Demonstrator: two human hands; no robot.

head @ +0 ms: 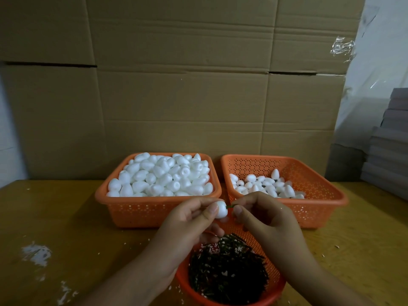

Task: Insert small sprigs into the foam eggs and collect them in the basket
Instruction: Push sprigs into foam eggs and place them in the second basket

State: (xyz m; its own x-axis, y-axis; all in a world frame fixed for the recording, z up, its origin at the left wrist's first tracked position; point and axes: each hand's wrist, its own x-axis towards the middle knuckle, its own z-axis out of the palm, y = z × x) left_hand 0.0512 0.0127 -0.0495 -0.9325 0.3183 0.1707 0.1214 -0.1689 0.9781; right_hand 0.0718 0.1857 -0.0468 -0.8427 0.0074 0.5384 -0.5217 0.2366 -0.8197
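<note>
Foam egg (220, 209), white and small, is held above the worktop (66, 217) in the grip of the left hand (189, 219), pinched between thumb and fingers just in front of the two orange baskets. A thin green sprig (230, 206) is pinched by the fingertips of the right hand (262, 215), and its tip is seen touching the end of the egg. A left basket (132, 214) is heaped with plain foam eggs. A right basket (318, 208) is partly filled with eggs, some showing dark spots. Below the hands, a round orange basket (274, 281) is filled with dark green sprigs. White crumbs are scattered over the yellowish worktop, and cardboard sheets (176, 85) are stood behind.
</note>
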